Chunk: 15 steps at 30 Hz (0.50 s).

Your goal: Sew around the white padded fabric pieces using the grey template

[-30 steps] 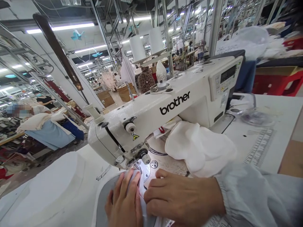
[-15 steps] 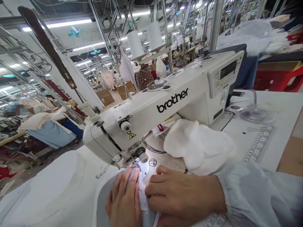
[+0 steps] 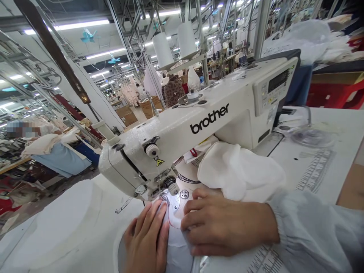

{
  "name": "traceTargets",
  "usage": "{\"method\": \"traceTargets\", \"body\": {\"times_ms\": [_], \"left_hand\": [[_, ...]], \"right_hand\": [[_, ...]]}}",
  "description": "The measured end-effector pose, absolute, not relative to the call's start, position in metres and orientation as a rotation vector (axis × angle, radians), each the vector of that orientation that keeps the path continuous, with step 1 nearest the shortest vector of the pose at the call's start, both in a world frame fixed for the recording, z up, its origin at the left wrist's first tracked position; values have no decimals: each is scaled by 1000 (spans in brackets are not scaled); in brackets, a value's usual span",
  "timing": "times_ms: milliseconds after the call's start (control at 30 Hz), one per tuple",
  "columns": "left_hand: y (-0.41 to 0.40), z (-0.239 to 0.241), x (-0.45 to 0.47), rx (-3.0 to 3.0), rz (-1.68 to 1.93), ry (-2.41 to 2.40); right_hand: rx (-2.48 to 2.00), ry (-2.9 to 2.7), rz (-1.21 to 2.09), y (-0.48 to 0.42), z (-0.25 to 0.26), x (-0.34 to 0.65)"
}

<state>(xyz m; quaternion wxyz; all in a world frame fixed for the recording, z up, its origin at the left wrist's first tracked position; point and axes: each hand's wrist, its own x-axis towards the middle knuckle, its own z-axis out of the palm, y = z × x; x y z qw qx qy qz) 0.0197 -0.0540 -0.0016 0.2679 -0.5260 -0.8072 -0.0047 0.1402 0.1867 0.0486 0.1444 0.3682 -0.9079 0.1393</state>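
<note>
My left hand (image 3: 146,235) lies flat, fingers stretched forward, on a pale fabric piece (image 3: 178,252) just in front of the needle area. My right hand (image 3: 224,223) has its fingers curled at the right side of this fabric; its fingertips are partly hidden. A thin reddish line curves along the fabric between the hands. Part of a grey layer with a pale rim shows left of my left hand. Both hands are close to the presser foot (image 3: 164,196) of a white sewing machine (image 3: 176,125) marked "brother". Its lamp lights the needle plate (image 3: 174,201).
Soft white fabric pieces (image 3: 241,170) are bunched under the machine arm. Rulers (image 3: 315,170) are marked on the table's right side. Thread cones (image 3: 163,49) stand behind the machine. A dark-handled tool (image 3: 54,53) rises at upper left. Other workstations fill the background.
My right hand has shifted slightly right and away from my left hand. More of the pale fabric shows between them, and less of the grey layer shows at left.
</note>
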Motion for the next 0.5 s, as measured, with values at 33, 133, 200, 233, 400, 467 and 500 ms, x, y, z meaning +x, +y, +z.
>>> {"method": "traceTargets", "body": {"times_ms": [33, 133, 200, 233, 400, 467, 500], "left_hand": [[-53, -3, 22, -1386, 1, -2181], [-50, -5, 29, -1286, 1, -2242], [-46, -5, 34, -1238, -4, -2291], [-44, -5, 37, -1227, -8, -2307], [-30, -4, 54, -1053, -99, -2412], [-29, -5, 56, -997, -129, -2439], [-30, -5, 56, -1010, -126, -2440]], "right_hand": [[1053, -2626, 430, 189, 49, 141], [1026, -2654, 468, 192, 50, 142], [1011, -2647, 473, 193, 49, 142], [1003, -2634, 477, 193, 48, 142], [974, -2630, 500, 195, 46, 141], [968, -2647, 496, 195, 46, 141], [965, -2649, 489, 196, 46, 141]]}}
